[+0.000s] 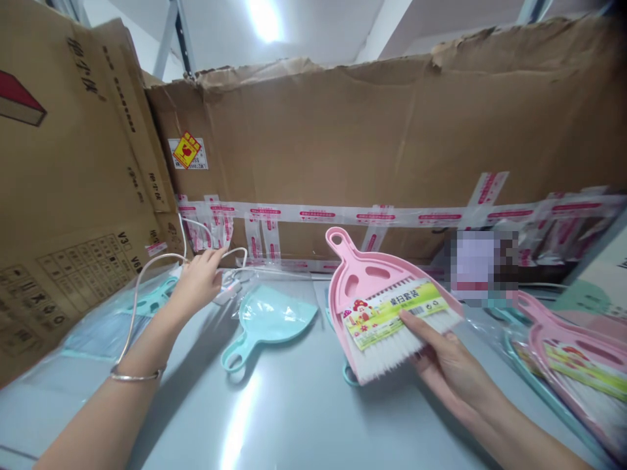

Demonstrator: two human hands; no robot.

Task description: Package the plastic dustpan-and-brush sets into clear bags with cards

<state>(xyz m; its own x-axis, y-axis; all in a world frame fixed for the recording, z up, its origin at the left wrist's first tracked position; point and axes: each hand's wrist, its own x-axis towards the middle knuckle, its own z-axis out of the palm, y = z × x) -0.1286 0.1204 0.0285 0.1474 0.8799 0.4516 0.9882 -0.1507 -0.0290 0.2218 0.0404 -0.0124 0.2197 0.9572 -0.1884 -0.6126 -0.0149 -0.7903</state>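
Observation:
My right hand (443, 362) grips a pink dustpan-and-brush set (372, 294) by its lower right edge, thumb on the white bristles and the yellow-green label, holding it tilted above the grey table (274, 418). My left hand (198, 281) reaches far forward, fingers curled around a small white device (226, 292) on a white cable (142, 274) near the cardboard wall. A teal dustpan (267, 320) lies flat on the table between both hands. A thin bangle circles my left wrist.
Tall taped cardboard sheets (392, 150) wall the back and left. More bagged pink and teal dustpan sets (573, 365) lie stacked at the right. Another teal dustpan in plastic (147, 303) rests at the far left.

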